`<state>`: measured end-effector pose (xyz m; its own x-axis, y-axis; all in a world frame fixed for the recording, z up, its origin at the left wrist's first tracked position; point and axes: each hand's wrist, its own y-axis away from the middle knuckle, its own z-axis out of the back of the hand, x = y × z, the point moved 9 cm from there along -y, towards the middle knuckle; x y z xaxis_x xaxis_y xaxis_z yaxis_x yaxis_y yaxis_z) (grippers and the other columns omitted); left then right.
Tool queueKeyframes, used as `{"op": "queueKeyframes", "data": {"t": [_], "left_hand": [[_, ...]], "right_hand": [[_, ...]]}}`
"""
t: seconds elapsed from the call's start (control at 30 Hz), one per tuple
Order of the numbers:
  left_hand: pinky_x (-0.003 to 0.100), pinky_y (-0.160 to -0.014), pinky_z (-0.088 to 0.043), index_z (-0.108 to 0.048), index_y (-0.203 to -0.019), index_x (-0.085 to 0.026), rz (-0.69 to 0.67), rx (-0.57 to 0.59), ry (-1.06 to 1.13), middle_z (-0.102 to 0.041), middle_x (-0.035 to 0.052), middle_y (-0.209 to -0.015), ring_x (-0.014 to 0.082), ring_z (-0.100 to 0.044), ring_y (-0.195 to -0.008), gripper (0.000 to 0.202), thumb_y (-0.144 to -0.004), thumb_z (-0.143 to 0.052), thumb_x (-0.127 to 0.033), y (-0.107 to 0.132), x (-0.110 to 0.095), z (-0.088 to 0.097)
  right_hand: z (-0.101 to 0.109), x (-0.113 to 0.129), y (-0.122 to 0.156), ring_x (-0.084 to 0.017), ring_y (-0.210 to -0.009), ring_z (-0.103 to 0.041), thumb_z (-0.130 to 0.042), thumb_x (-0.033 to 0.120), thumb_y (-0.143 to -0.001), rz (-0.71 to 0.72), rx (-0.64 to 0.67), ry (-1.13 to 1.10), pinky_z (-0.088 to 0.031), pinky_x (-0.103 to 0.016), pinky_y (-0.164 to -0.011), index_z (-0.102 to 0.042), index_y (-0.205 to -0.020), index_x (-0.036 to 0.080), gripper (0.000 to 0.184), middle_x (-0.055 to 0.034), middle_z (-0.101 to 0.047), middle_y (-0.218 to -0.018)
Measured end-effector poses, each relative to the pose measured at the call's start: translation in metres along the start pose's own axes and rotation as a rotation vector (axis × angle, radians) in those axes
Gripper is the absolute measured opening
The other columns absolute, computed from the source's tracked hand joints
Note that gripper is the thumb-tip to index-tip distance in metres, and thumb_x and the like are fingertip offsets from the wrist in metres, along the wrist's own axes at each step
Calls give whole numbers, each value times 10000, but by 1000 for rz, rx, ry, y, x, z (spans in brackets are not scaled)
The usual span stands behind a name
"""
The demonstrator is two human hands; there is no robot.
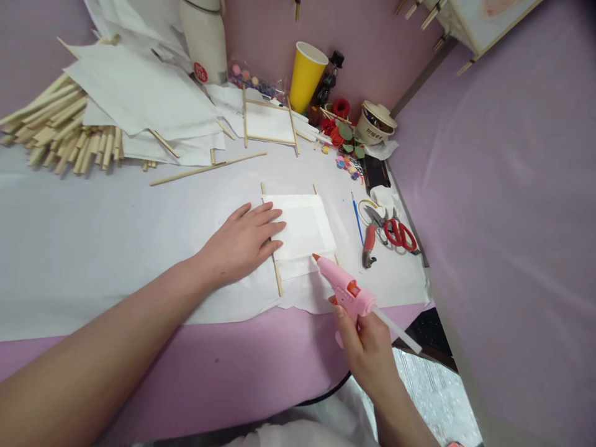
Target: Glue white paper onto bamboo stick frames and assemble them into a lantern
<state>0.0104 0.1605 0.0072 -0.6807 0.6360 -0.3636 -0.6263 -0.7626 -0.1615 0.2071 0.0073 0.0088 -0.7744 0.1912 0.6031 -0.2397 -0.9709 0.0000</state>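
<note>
Holding, in our right hand (365,344): one pink glue gun (344,288), fingers wrapped round the handle, orange nozzle at the lower edge of the white sheet; whether it touches, we cannot tell. A pale glue stick (398,329) projects from its rear. Our left hand (251,239): flat, fingers a little spread, gripping nothing, laid over the left edge of the white sheet (302,217). That sheet lies on a stick frame (278,279) near the front of our white table covering (139,242), the stick ends showing above and below it.

Right of the frame, we list: one blue brush (357,217); one red-handled tool (369,248); red-handled scissors (401,234), just beside it. Behind the frame: a second stick frame (270,137), backed with white; one yellow cup (307,74); one lidded tub (375,129). To the left: one long loose stick (209,169); a heap of cut sticks (60,133), partly under white sheets (144,93).
</note>
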Motion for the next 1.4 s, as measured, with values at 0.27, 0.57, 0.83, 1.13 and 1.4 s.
{"op": "queueKeyframes", "data": {"t": [0.27,0.57,0.83,1.13,1.4], "left_hand": [[505,-1179,-223,-580,-1302,-236,3,3,17,-479,42,-1475,244,-316,-1437,401,-982,-386,-380,0,-1,0],[497,-1181,-210,-579,-1302,-244,7,0,28,-483,45,-1471,240,-308,-1440,402,-982,-380,-384,1,0,1],[490,-1186,-201,-521,-1354,-212,20,-21,47,-450,69,-1496,238,-293,-1447,431,-982,-391,-387,1,2,3],[427,-882,-473,-652,-1014,-202,160,-180,280,-692,92,-1034,253,-625,-984,344,-967,-413,-444,45,-70,49],[442,-732,-485,-587,-1022,-316,345,70,812,-692,68,-1033,288,-626,-902,267,-837,-595,-509,69,-136,-31]], "right_hand": [[5,-7,-6,-201,-639,-560,-418,631,-932,-17,-28,45,-446,-287,-563,-696,-869,141,566,-61,-591,-637],[4,-9,-6,-213,-654,-563,-460,651,-903,-75,-11,-15,-443,-302,-581,-714,-930,135,575,-75,-608,-666],[-5,-13,-7,-144,-545,-466,-441,644,-892,-241,73,-602,-380,-257,-506,-712,-956,133,582,-21,-557,-647],[-32,2,-16,-155,-568,-466,-328,639,-897,-162,168,-999,-404,-256,-526,-666,-991,143,608,-24,-520,-646],[-39,10,-6,-242,-1013,-650,-295,646,-931,-70,211,-970,-525,-399,-898,-628,-1233,233,611,-99,-676,-1115]]}}
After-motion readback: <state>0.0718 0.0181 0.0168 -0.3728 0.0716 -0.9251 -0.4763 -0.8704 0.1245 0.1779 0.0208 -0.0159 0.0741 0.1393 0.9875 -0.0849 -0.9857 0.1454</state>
